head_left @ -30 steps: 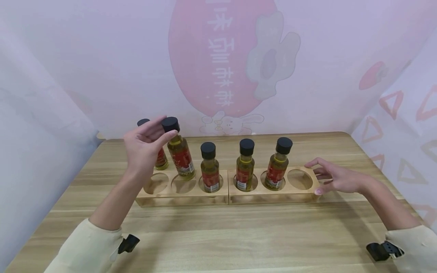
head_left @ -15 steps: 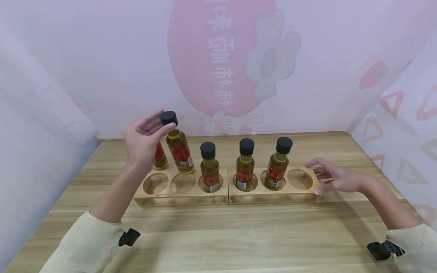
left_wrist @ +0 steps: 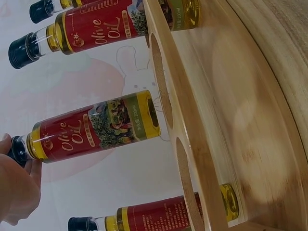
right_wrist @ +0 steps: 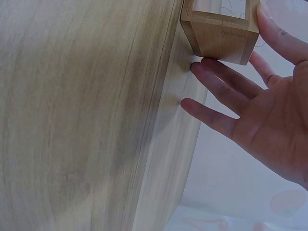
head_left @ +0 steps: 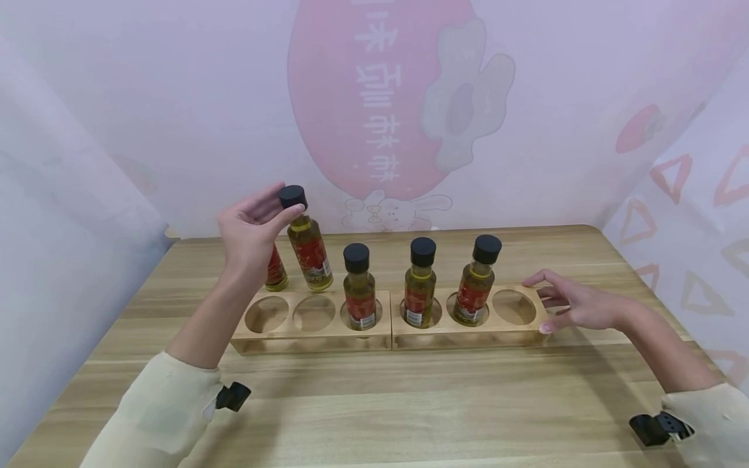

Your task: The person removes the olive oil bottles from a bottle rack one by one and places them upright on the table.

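My left hand (head_left: 251, 231) pinches the black cap of an olive oil bottle (head_left: 310, 257), which has a red label and leans slightly. In the left wrist view this bottle (left_wrist: 91, 127) is out of the holes, its base near the top board. On the table stands a pair of wooden bottle racks (head_left: 391, 331), end to end, with round holes. One olive oil bottle (head_left: 359, 296) sits in the left rack, two in the right. At the right end, my right hand (head_left: 579, 305) spans the rack corners with thumb in front and forefinger behind.
Behind the left hand another olive oil bottle (head_left: 277, 273) stands past the rack, its upper part hidden. A printed cloth (head_left: 222, 117) hangs behind and beside the wooden table (head_left: 380, 403). Wrist cameras (head_left: 649, 430) are strapped at both sleeves.
My left hand has lifted the bottle up and away from the second hole of the left rack, toward the back. The right hand has stayed at the rack's end.
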A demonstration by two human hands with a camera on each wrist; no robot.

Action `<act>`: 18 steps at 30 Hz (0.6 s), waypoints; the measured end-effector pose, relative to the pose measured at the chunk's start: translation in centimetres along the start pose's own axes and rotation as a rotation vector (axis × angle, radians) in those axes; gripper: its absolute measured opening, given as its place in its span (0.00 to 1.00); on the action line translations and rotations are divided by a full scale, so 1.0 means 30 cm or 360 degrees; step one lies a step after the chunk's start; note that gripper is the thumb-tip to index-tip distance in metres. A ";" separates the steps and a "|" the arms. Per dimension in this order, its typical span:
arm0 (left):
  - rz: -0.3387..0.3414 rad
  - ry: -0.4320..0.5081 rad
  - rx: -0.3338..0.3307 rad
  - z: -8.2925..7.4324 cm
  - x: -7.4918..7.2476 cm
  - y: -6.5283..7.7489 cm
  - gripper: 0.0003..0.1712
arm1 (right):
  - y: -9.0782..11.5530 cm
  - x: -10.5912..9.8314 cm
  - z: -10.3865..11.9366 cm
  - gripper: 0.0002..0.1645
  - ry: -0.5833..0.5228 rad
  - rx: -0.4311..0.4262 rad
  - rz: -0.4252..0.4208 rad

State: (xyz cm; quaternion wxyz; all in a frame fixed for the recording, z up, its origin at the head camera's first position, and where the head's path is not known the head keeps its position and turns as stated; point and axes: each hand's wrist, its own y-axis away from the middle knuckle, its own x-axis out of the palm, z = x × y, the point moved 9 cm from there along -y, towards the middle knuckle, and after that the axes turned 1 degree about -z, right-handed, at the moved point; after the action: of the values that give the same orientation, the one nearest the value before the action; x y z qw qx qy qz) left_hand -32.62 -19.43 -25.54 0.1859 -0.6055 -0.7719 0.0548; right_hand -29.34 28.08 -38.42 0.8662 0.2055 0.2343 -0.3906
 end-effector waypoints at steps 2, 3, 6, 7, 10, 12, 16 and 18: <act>0.0005 0.0014 0.0000 0.004 0.002 -0.005 0.28 | 0.000 0.001 0.002 0.46 -0.0002 -0.0003 0.0004; 0.0006 0.0013 -0.0004 0.007 0.002 -0.007 0.28 | -0.001 0.001 0.003 0.46 -0.0003 -0.0002 0.0007; 0.0001 -0.0005 -0.0019 0.013 0.001 -0.014 0.29 | -0.001 0.000 0.005 0.46 -0.0001 0.0004 0.0008; -0.0003 -0.0008 -0.0027 0.016 0.000 -0.016 0.29 | -0.001 -0.001 0.005 0.46 -0.0001 0.0004 0.0008; -0.0019 -0.0011 -0.0047 0.022 -0.004 -0.023 0.29 | -0.002 -0.002 0.008 0.45 0.0001 -0.0002 0.0009; -0.0025 -0.0023 -0.0065 0.028 -0.005 -0.027 0.29 | -0.002 -0.003 0.009 0.45 -0.0001 -0.0007 0.0013; -0.0023 -0.0068 -0.0082 0.041 -0.005 -0.035 0.29 | -0.002 0.000 0.008 0.45 -0.0018 -0.0004 0.0028; -0.0016 -0.0101 -0.0087 0.050 -0.005 -0.039 0.29 | -0.003 0.002 0.005 0.45 -0.0027 0.0000 0.0033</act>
State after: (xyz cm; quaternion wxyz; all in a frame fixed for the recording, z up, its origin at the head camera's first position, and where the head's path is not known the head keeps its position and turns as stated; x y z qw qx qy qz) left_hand -34.18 -19.68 -26.59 0.1450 -0.6045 -0.7816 0.0521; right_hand -29.33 27.91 -38.35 0.8721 0.2046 0.2248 -0.3834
